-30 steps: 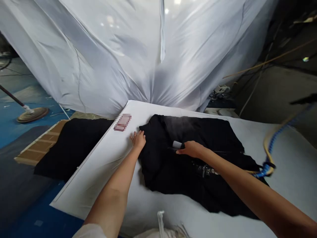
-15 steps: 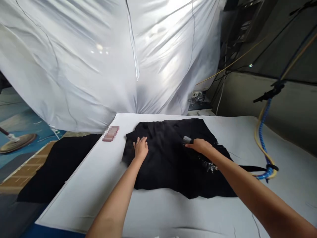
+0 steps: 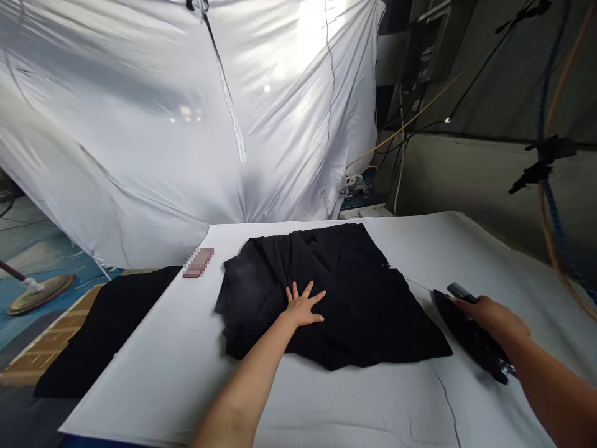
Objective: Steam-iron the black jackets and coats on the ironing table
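A black cloth piece [image 3: 364, 298] lies spread on the white padded table [image 3: 354, 404], with soft creases across its left half. My left hand [image 3: 304, 306] rests flat on the middle of it, fingers spread. Off the cloth's right edge, my right hand [image 3: 497, 320] is closed around the handle of a dark iron [image 3: 469, 333]. The iron is tilted, its pointed front toward the cloth. Whether its sole touches the table I cannot tell.
A blurred-out reddish object [image 3: 198, 263] lies by the table's left edge. More black cloth [image 3: 112, 323] is piled on a brown box at the left. White sheeting [image 3: 186, 137] hangs behind the table. A blue and yellow hose [image 3: 553, 218] hangs at the right.
The iron in my right hand has moved right, off the cloth. My left hand has shifted from the cloth's left part to its middle, fingers now spread wider.
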A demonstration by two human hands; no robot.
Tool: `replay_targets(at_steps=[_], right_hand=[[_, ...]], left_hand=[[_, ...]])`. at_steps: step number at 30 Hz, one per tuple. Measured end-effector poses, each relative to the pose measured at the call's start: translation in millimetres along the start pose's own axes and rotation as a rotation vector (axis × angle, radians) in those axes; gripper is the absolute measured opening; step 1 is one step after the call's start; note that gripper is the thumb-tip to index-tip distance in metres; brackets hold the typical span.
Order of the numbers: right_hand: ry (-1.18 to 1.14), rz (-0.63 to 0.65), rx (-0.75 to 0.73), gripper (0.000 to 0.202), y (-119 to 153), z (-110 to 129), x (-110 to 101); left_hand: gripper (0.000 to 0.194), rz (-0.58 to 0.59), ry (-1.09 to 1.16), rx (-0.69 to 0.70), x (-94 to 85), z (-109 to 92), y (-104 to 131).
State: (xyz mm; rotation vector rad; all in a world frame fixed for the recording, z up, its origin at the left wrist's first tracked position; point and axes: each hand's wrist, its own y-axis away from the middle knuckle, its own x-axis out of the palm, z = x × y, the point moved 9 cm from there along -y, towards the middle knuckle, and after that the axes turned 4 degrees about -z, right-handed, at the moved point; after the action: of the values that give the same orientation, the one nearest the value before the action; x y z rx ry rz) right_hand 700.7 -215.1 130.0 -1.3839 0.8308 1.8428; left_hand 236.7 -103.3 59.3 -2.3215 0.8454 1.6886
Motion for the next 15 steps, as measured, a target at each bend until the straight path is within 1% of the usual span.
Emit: replay_targets(at_steps=[1,2,3,4,5,6,7,9,10,11,13,15], right_hand=[[0.008,0.041,0.053,0.064,3.0,-4.2,1.3],[0.028,0.054,0.098,0.065,7.4,-4.3,0.6],[0.053,0.033,0.116,0.063,12.8,1.3,-2.1],[0.076,-0.021,0.089,0.059,19.5,13.6,-6.2],[0.099,-0.085,0.033,0.056,28.4,30.8,-9.5],[0.121,-0.145,-0.045,0.053,40.2,51.7,-10.4],[0.137,-0.180,-0.136,0.051,55.1,74.9,-7.1],[0.142,-0.167,-0.338,0.048,92.5,124.2,11.6],[0.132,-0.106,-0.417,0.047,113.2,146.8,27.1],[0.110,-0.061,-0.459,0.046,133.4,166.3,41.1],[0.075,-0.035,-0.500,0.043,170.3,199.9,63.7],[0.035,0.011,-0.476,0.044,198.3,221.8,86.3]], left_hand=[[0.083,0.033,0.005,-0.007,3.2,-0.3,-1.1],[0.083,0.052,0.008,-0.006,4.3,-1.4,-2.1],[0.082,0.055,0.011,0.004,3.5,-3.1,-3.2],[0.080,0.047,0.016,0.019,1.1,-5.2,-4.5],[0.077,0.033,0.022,0.037,-2.2,-7.3,-6.0],[0.073,0.015,0.029,0.054,-6.1,-8.8,-7.7],[0.069,-0.005,0.032,0.068,-10.2,-9.2,-9.7],[0.063,-0.049,0.021,0.083,-19.0,-5.9,-14.8],[0.060,-0.070,0.007,0.091,-23.5,-2.6,-17.8],[0.058,-0.092,-0.011,0.104,-28.3,1.3,-21.2],[0.053,-0.134,-0.043,0.148,-38.6,10.0,-28.7],[0.050,-0.166,-0.072,0.206,-48.9,19.6,-37.5]])
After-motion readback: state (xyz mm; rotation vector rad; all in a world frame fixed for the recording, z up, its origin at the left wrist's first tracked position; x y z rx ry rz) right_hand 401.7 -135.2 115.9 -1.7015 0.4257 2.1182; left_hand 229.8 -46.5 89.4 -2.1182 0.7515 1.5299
